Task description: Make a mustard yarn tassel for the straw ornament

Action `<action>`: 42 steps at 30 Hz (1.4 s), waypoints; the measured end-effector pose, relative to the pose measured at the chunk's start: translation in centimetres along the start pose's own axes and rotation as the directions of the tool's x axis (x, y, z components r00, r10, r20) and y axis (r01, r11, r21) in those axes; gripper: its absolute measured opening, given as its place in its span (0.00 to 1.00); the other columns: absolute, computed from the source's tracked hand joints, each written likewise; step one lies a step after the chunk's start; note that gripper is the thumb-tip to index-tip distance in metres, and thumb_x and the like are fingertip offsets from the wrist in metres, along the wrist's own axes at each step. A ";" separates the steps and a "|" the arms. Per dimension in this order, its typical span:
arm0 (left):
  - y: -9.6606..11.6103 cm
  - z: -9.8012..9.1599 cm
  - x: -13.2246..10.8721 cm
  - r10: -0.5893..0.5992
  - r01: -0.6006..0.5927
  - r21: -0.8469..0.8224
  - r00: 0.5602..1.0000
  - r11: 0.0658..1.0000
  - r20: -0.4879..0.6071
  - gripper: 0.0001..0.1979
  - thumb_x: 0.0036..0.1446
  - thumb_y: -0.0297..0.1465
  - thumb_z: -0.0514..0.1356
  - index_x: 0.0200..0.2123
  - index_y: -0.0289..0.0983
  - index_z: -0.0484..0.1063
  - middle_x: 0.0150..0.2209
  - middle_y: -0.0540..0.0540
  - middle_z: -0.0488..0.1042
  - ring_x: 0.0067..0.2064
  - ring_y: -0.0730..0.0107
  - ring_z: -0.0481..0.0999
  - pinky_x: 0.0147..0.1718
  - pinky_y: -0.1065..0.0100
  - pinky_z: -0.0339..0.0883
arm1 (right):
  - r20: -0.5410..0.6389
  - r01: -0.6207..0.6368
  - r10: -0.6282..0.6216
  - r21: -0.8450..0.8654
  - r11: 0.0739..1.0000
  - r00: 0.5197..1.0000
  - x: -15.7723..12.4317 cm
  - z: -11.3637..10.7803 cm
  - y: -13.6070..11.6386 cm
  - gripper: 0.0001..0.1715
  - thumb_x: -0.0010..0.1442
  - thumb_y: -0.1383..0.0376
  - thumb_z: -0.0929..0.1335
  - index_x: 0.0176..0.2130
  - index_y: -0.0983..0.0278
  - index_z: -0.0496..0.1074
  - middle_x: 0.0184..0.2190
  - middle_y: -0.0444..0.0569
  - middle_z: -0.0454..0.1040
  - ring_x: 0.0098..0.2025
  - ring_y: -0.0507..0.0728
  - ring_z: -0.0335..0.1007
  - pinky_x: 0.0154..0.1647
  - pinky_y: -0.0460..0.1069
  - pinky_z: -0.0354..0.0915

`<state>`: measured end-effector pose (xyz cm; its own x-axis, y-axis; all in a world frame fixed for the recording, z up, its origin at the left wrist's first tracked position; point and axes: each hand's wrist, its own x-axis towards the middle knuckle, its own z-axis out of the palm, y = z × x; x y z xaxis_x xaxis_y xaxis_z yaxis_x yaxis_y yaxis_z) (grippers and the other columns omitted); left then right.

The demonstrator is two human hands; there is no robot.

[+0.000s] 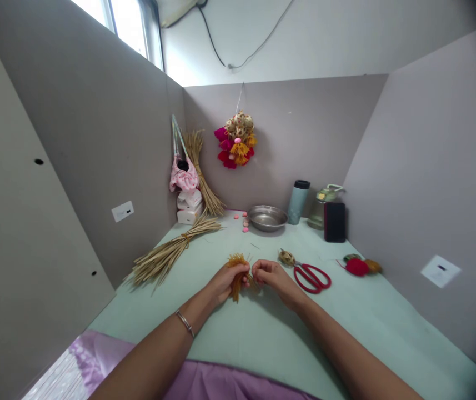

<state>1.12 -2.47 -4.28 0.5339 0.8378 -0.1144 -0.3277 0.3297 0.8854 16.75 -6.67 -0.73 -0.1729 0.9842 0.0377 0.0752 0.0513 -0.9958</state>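
My left hand [222,282] is closed round a bundle of mustard-yellow yarn [236,259], whose strands stick out above and below the fingers. Just to its right, my right hand [276,280] has thumb and fingertips pressed together; what lies between them, if anything, is too small to make out. Beyond the right hand lie red-handled scissors [311,278], with a small woven straw piece [286,257] by their blades. A thin needle-like sliver [255,246] rests on the pale green tabletop [238,344] beyond the hands.
Straw bundles [166,253] lie at the left and lean in the corner. A metal bowl [267,218], pink pieces [245,224], a tumbler [299,203], a jug [317,214] and a phone [335,222] stand behind. Yarn balls [357,266] sit right. Tassels [238,141] hang on the partition.
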 end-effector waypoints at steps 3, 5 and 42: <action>0.0 -0.2 0.1 -0.003 0.003 -0.014 1.000 1.000 0.008 0.11 0.47 0.35 0.66 0.29 0.33 0.71 0.24 0.51 0.70 0.24 0.78 0.69 0.25 0.76 0.63 | -0.009 -0.004 0.004 -0.003 1.000 1.000 0.0 0.0 0.0 0.04 0.48 0.66 0.67 0.25 0.64 0.70 0.18 0.40 0.65 0.23 0.50 0.57 0.27 0.47 0.54; 0.1 -0.2 0.0 -0.001 0.002 -0.016 1.000 1.000 0.012 0.11 0.46 0.35 0.66 0.29 0.33 0.71 0.24 0.51 0.70 0.24 0.79 0.69 0.25 0.76 0.63 | -0.014 -0.008 0.008 0.001 1.000 1.000 0.0 -0.1 0.0 0.04 0.49 0.65 0.68 0.25 0.64 0.70 0.18 0.40 0.65 0.23 0.51 0.57 0.27 0.47 0.54; 0.3 0.5 -0.4 0.011 -0.009 0.032 0.999 0.999 -0.038 0.14 0.43 0.36 0.68 0.30 0.33 0.72 0.24 0.51 0.68 0.23 0.80 0.68 0.26 0.74 0.65 | -0.073 -0.010 0.009 -0.014 1.000 0.997 0.4 -0.8 0.7 0.21 0.51 0.49 0.71 0.24 0.63 0.68 0.19 0.40 0.65 0.20 0.49 0.55 0.24 0.47 0.51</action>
<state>1.23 -2.96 -3.74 0.5006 0.8571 -0.1219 -0.3075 0.3077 0.9004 17.47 -6.07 -1.30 -0.0997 0.9944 0.0344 0.0907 0.0435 -0.9949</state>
